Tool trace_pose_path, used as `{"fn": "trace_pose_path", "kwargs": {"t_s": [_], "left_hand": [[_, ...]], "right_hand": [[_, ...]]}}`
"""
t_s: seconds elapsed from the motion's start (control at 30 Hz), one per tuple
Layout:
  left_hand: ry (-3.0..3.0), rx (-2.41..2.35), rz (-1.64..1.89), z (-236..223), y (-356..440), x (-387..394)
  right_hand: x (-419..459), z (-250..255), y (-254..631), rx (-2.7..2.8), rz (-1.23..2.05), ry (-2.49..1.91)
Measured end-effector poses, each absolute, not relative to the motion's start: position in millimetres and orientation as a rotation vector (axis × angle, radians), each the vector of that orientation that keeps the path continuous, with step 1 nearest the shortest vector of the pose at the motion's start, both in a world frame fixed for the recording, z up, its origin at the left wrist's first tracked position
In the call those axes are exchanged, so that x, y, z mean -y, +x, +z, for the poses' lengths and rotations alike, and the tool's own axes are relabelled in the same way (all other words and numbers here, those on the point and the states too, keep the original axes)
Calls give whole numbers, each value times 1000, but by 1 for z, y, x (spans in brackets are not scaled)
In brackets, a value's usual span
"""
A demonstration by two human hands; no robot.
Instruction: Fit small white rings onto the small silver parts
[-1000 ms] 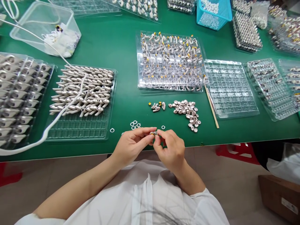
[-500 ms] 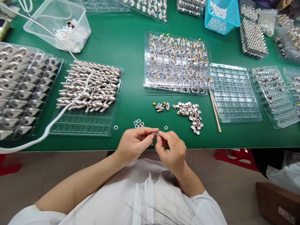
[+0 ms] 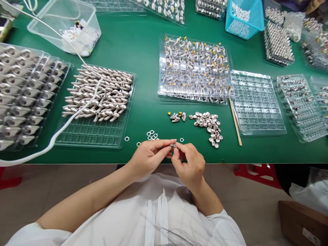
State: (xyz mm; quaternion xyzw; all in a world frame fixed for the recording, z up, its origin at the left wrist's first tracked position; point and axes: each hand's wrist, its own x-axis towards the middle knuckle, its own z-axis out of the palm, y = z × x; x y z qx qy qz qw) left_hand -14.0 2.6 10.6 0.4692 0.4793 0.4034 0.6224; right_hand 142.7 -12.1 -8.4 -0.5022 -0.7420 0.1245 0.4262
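Note:
Close to the table's front edge, my left hand [image 3: 148, 158] and my right hand [image 3: 189, 164] meet fingertip to fingertip. Both pinch one small shiny metallic part [image 3: 173, 146], mostly covered by the fingers. Just beyond the hands lie several white rings [image 3: 152, 135], with a single ring [image 3: 181, 139] nearer the right fingers. A loose pile of small round silvery caps [image 3: 210, 124] spreads to the right. Farther back, a few pale curved pieces with yellow tabs [image 3: 176, 117] rest on the green table [image 3: 146, 99].
At left stands a tray of silvery stem-shaped parts [image 3: 99, 95], crossed by a white cable [image 3: 74, 116]. A filled clear tray [image 3: 194, 68] lies at the back centre. A wooden stick [image 3: 235, 123] lies beside another clear tray [image 3: 257, 102]. Behind are a blue basket [image 3: 244, 25] and a clear bin [image 3: 61, 37].
Both hands have shifted very slightly right, still pinching the small part. The whole view has moved a little, and another white ring shows beside the left hand.

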Motion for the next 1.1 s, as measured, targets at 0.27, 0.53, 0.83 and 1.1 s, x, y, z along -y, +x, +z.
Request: {"fn": "trace_pose_path", "kwargs": {"t_s": [0.27, 0.53, 0.83, 1.1], "left_hand": [[1003, -1126, 907, 7, -13, 0], [1019, -1181, 877, 7, -12, 2], [1071, -1238, 916, 3, -9, 6], [1093, -1274, 959, 6, -5, 4]], "right_hand": [[12, -7, 143, 1815, 418, -1287], [13, -7, 143, 1779, 512, -1318], [14, -9, 144, 1819, 426, -1305], [14, -13, 143, 1858, 204, -1245]]}}
